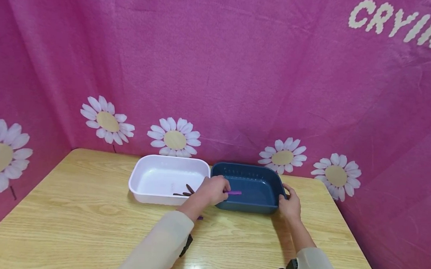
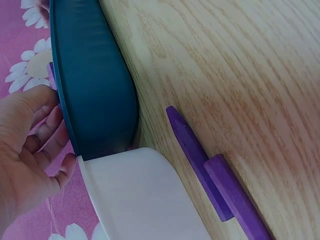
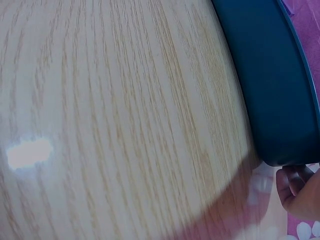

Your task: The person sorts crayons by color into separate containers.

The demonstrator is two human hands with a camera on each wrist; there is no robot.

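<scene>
As a purple stick hangs over the dark blue tray, pinched at one end in the fingers of the person's left hand, the right hand steadies that tray by its near right corner on the wooden tabletop. The left grip is narrow, curled round the stick just above the blue tray's left rim, where it meets the white tray; the stick's free end points to the right over the blue floor. The right grip is partly closed, fingers and thumb resting on the tray's corner edge; how tightly it clasps cannot be told from the wrist view, which shows only fingertips below the rim. A few dark sticks lie in the white tray's near right corner, and two more purple sticks rest on the tabletop just beside the trays' near walls. Done well, the step would seem to call for lowering the stick close to the blue floor before the fingers ease apart, so it lands flat rather than bouncing, while the right hand holds the tray from sliding against its white neighbour. A pink cloth printed with daisies backs the scene.
</scene>
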